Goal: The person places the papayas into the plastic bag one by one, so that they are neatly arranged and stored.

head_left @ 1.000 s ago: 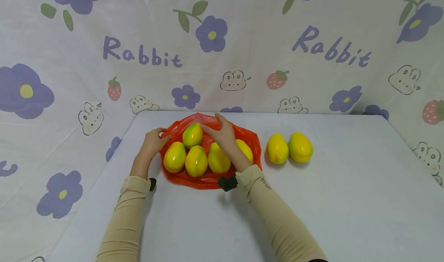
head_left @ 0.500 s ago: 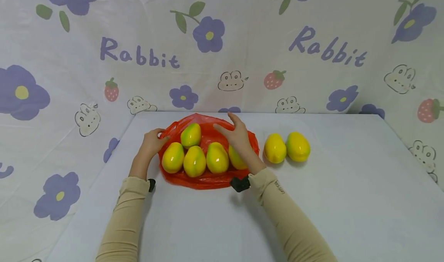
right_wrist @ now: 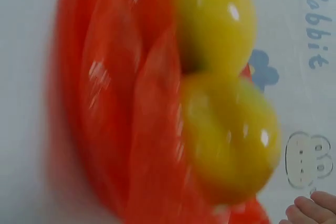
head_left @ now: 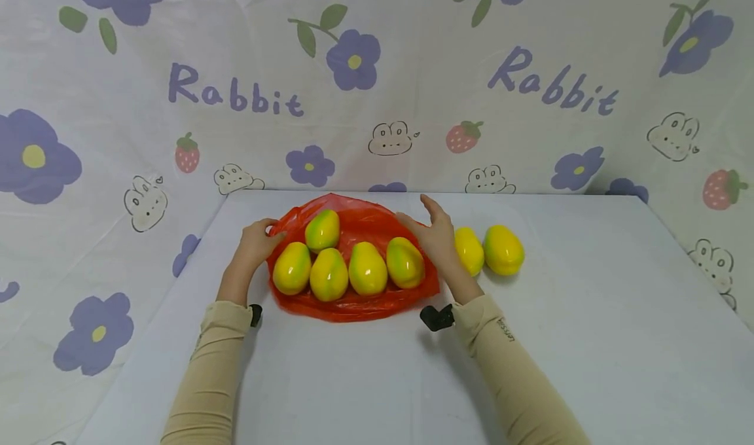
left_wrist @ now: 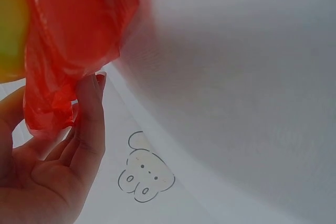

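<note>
A red plastic bag (head_left: 336, 309) lies spread open on the table, with several glossy yellow-green mangoes (head_left: 328, 275) in it. My left hand (head_left: 251, 249) holds the bag's left edge; in the left wrist view, the thumb and fingers curl about the red film (left_wrist: 84, 19). Over the bag's right edge is my right hand (head_left: 437, 241), thumb and fingers spread, holding nothing. It partly covers one of two mangoes (head_left: 470, 252) outside the bag. In the right wrist view, blurred mangoes (right_wrist: 231, 140) sit behind the bag's folds, and only fingertips (right_wrist: 315, 211) show at the corner.
The other loose mango (head_left: 504, 250) stands on the white table (head_left: 589, 327), right of the bag. Behind the table hangs a white cloth (head_left: 412, 46) printed with flowers and rabbits. Black wrist cameras (head_left: 437, 317) sit by the sleeves.
My right hand has drawn back from the mangoes inside the bag, moving right to the bag's right edge near the loose pair. My left hand stays on the left edge.
</note>
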A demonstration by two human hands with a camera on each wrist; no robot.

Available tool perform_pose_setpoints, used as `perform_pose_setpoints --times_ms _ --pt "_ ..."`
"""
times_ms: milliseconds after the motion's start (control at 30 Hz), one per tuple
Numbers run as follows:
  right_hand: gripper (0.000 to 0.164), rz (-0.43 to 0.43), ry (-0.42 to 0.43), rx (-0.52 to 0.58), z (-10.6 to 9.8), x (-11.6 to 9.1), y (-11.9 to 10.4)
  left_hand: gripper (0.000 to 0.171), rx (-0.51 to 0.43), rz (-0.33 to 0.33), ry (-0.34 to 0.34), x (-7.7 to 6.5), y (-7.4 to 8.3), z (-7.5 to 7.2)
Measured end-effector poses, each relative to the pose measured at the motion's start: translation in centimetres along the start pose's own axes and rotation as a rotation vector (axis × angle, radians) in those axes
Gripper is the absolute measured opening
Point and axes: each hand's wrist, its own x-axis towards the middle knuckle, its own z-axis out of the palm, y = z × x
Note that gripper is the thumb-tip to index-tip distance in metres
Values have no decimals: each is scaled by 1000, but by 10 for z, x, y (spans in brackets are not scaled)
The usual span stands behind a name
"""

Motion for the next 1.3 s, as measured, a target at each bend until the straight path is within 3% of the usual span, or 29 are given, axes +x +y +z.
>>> perform_pose_setpoints --times_ms 167,800,1300 --pt "79 44 14 -20 -21 -5 7 55 9 4 -3 2 -1 0" --pt "79 8 155 -87 -74 -8 44 55 8 11 -6 2 -1 0" --pt "76 15 306 -97 -122 -18 53 55 3 1 -15 1 1 0"
